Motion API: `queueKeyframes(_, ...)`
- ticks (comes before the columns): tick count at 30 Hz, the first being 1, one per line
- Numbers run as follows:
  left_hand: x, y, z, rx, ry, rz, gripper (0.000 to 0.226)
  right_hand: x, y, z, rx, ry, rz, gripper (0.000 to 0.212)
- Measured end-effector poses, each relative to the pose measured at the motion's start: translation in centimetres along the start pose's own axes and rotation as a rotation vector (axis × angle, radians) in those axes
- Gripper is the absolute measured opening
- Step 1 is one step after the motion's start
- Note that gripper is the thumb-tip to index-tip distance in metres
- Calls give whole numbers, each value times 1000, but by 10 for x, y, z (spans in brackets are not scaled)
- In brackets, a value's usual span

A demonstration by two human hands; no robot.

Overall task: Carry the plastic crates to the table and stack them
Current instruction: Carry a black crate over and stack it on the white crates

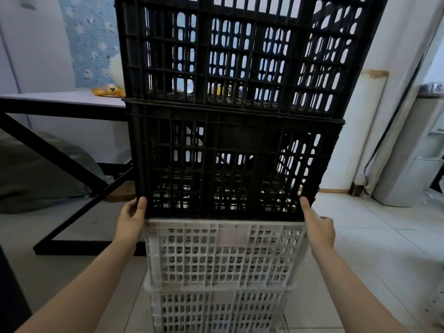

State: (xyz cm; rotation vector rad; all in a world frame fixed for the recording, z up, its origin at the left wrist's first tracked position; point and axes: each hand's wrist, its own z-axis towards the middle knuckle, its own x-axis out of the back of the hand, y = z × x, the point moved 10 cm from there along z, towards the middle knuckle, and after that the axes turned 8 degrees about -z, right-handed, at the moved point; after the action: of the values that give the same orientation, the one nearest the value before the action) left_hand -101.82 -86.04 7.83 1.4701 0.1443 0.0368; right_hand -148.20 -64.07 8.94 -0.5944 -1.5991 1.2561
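A tall stack of plastic crates stands on the tiled floor right in front of me. Two black crates sit on top: an upper black crate [245, 51] and a lower black crate [230, 162]. Beneath them are an upper white crate [223, 253] and a lower white crate [216, 311]. My left hand [131, 221] grips the bottom left corner of the lower black crate, thumb on its front face. My right hand [317, 224] grips its bottom right corner the same way. The white-topped table [64, 98] with black crossed legs stands to the left, behind the stack.
A yellow soft toy [109, 90] lies on the table near the wall. A grey beanbag [40, 171] sits under the table. A rolled white mat [371, 131] leans in the right corner, and a white appliance [413, 152] stands at the far right.
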Motion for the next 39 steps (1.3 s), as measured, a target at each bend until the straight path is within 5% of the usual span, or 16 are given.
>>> queueKeyframes(17,-26,-1,-10,-48,-98,98,66,8,3,17,63,-22,-51,70)
queueKeyframes(22,-25,3,-5,-77,-136,133,93,-1,-10,11,165,-69,-161,64)
queueKeyframes(27,-26,0,-6,-87,-122,169,66,-5,-10,7,193,-100,-152,61)
queueKeyframes(32,-19,-15,7,-84,-110,163,95,-6,-9,5,212,-103,-129,62)
queueKeyframes(39,-16,-6,9,-111,-72,169,57,-10,-8,2,216,-97,-57,63)
